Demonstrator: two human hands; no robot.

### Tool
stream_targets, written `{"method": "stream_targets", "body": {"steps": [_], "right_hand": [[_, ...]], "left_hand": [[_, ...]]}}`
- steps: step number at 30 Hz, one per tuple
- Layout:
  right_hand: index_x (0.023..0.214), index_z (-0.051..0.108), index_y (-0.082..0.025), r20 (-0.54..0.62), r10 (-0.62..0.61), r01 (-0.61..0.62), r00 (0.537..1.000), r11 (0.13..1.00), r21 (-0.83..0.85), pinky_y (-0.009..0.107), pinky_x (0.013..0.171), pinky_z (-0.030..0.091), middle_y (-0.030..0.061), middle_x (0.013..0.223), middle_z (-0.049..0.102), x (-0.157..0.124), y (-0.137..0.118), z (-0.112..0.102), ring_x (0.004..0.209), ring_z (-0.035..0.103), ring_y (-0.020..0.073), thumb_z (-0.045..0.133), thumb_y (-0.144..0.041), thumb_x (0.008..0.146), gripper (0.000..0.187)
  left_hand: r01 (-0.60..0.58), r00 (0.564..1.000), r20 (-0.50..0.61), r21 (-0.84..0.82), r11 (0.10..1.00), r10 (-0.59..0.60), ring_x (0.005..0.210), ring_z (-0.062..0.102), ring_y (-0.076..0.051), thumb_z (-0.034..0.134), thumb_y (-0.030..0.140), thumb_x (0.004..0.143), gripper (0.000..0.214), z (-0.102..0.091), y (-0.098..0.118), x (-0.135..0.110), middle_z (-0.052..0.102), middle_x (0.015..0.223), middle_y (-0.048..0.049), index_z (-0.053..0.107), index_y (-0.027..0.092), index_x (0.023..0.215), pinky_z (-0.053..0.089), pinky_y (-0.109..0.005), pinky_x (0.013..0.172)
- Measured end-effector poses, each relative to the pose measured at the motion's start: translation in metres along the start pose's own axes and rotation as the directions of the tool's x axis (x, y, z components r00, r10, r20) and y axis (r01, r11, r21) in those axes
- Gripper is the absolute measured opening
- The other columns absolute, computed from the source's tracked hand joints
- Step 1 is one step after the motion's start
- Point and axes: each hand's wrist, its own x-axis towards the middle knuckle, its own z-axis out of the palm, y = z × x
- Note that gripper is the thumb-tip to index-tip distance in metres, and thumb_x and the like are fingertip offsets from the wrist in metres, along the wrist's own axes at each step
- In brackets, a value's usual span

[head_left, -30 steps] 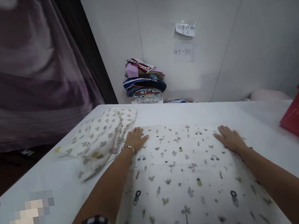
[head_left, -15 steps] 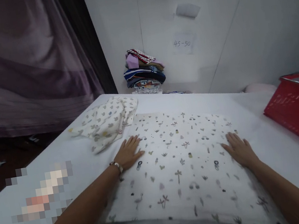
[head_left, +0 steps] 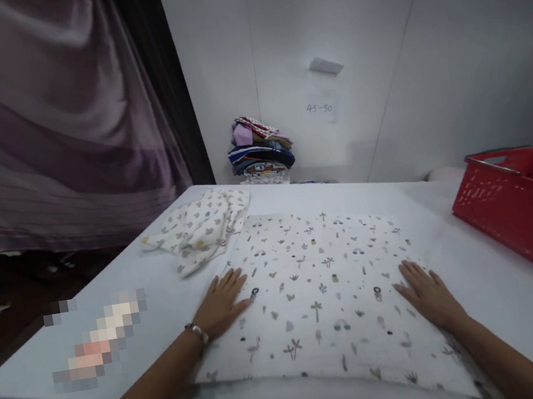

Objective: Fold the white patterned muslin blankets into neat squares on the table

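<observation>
Palms lie flat with fingers spread, gripping nothing, on a printed muslin cloth (head_left: 320, 285) smoothed out at the near edge of the white table (head_left: 485, 273). The left hand (head_left: 222, 304) presses its left edge and the right hand (head_left: 429, 300) its right edge — the cloth lies between them. A crumpled patterned cloth (head_left: 201, 231) sits beyond the left hand, and a red basket (head_left: 526, 212) stands at the right edge.

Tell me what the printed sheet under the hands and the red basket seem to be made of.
Printed sheet: thin woven cloth, likely cotton muslin, matte; it lies limp and flat, without shine. Red basket: moulded plastic, slightly glossy, with slotted walls; its handle looks like grey metal wire.
</observation>
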Motion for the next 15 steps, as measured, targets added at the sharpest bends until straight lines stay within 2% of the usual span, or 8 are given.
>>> {"method": "stream_targets", "body": {"steps": [3,9,12,15], "right_hand": [[0.139,0.028,-0.013,0.033,0.02,-0.021,0.999,0.999,0.035,0.046,0.108,0.014,0.0074,0.146,0.022,0.001,0.0,0.0,0.135,0.014,0.0218,0.019,-0.058,0.087,0.07],[0.138,0.03,-0.015,0.045,0.053,-0.057,0.998,0.993,0.099,0.047,0.108,0.013,0.0069,0.146,0.023,0.003,-0.009,-0.017,0.135,0.015,0.0221,0.023,-0.054,0.088,0.064],[0.138,0.031,-0.013,-0.034,0.134,-0.128,0.99,0.981,0.147,0.046,0.108,0.015,0.0085,0.146,0.024,-0.02,-0.005,-0.021,0.135,0.016,0.0232,0.025,-0.051,0.087,0.063],[0.134,0.036,-0.008,-0.067,0.284,-0.257,0.956,0.928,0.27,0.037,0.105,0.027,0.013,0.14,0.035,-0.054,0.004,-0.021,0.129,0.032,0.0226,0.029,-0.046,0.086,0.062]], "left_hand": [[0.03,0.999,0.01,-0.004,1.0,-0.03,0.137,0.012,-0.023,0.026,0.058,0.085,0.065,0.002,-0.001,-0.003,0.018,0.147,-0.0052,0.026,0.022,0.14,0.008,-0.046,0.11],[0.053,0.998,-0.016,0.004,0.999,-0.053,0.136,0.014,-0.024,0.029,0.055,0.085,0.063,-0.005,0.005,0.001,0.02,0.147,-0.0054,0.031,0.022,0.138,0.014,-0.046,0.109],[0.143,0.983,-0.115,0.004,0.99,-0.142,0.134,0.022,-0.025,0.036,0.052,0.081,0.064,-0.005,0.002,-0.016,0.027,0.145,-0.008,0.038,0.017,0.134,0.024,-0.042,0.108],[0.247,0.952,-0.171,-0.057,0.967,-0.253,0.126,0.038,-0.027,0.041,0.053,0.075,0.066,0.001,-0.005,-0.045,0.041,0.138,-0.0099,0.045,0.014,0.129,0.034,-0.039,0.104]]}}
